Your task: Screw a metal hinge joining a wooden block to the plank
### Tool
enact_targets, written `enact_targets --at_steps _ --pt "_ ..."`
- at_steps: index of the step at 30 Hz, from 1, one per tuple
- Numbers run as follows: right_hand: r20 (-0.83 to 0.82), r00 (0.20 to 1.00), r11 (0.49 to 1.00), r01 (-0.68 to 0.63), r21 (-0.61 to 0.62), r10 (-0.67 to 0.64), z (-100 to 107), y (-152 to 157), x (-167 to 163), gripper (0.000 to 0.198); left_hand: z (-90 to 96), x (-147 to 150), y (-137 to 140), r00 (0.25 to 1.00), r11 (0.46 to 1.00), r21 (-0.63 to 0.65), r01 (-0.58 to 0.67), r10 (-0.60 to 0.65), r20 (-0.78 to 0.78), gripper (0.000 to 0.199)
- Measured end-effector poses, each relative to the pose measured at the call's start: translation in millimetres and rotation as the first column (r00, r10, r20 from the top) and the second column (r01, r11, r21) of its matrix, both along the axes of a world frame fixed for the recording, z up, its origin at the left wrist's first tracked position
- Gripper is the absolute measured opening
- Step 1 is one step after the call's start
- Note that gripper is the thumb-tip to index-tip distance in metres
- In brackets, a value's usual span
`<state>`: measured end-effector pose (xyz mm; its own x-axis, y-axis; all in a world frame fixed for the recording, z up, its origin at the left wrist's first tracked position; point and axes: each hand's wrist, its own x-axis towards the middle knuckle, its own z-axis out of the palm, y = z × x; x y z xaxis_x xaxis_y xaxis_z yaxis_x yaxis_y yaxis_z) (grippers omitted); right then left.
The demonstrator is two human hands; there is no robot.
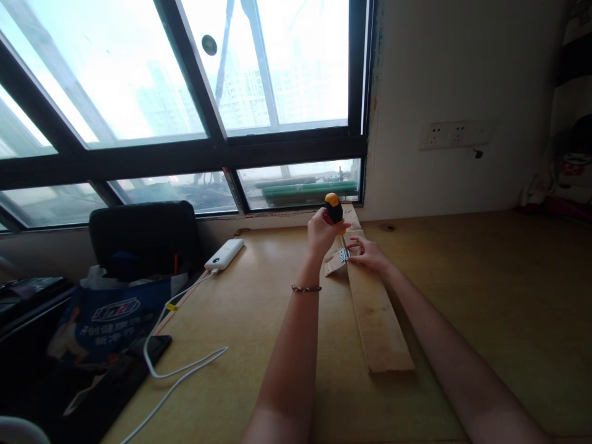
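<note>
A screwdriver [333, 209] with a yellow and black handle stands nearly upright in my left hand [321, 233], its shaft pointing down at a metal hinge [343, 254]. The hinge lies at the left edge of a long wooden board [377, 308], where a smaller wooden piece [333, 265] adjoins it. My right hand [367, 254] rests on the board, with thumb and fingers curled in at the hinge's right side beside the screwdriver tip. Whether a screw sits under the tip is too small to make out.
On the wooden table [259, 320], a white power bank [225, 254] with a white cable [185, 370] lies to the left. Beyond the left edge are a black chair [143, 231] and a blue bag [115, 314]. Windows and a wall with sockets [456, 134] rise behind.
</note>
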<state>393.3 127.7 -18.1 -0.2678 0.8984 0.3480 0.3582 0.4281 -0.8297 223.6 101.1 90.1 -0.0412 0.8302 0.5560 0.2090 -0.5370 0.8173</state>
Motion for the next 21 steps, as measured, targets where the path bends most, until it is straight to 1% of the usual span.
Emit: enact_targets --at_steps 2,5,9,14,17,19,21 --pt "0.001 1.000 1.000 0.003 -0.001 -0.003 -1 0 0 0.063 -1.8 0 1 0.995 0.996 -0.022 0.089 -0.088 0.056 0.037" --pt "0.011 1.000 1.000 0.011 0.001 -0.011 0 1 0 0.063 -5.0 3 2 0.973 0.976 -0.058 0.211 -0.204 0.108 0.040" --pt "0.019 1.000 1.000 0.014 0.003 -0.014 2 0 0 0.064 -8.6 9 1 0.937 0.944 -0.063 0.325 -0.312 0.154 0.043" --pt "0.015 1.000 1.000 0.014 0.005 -0.014 4 -2 0 0.064 -8.2 12 -1 0.900 0.907 -0.060 0.417 -0.402 0.171 0.039" --pt "0.011 1.000 1.000 0.011 0.001 -0.011 4 -2 0 0.063 -8.6 13 0 0.878 0.882 -0.064 0.467 -0.453 0.154 0.037" --pt "0.014 1.000 1.000 0.011 -0.002 -0.011 4 -1 0 0.062 -9.7 14 1 0.882 0.884 -0.052 0.465 -0.457 0.115 0.034" --pt "0.018 1.000 1.000 0.008 -0.002 -0.008 4 -1 0 0.063 -11.2 16 2 0.902 0.902 -0.036 0.430 -0.428 0.056 0.030"
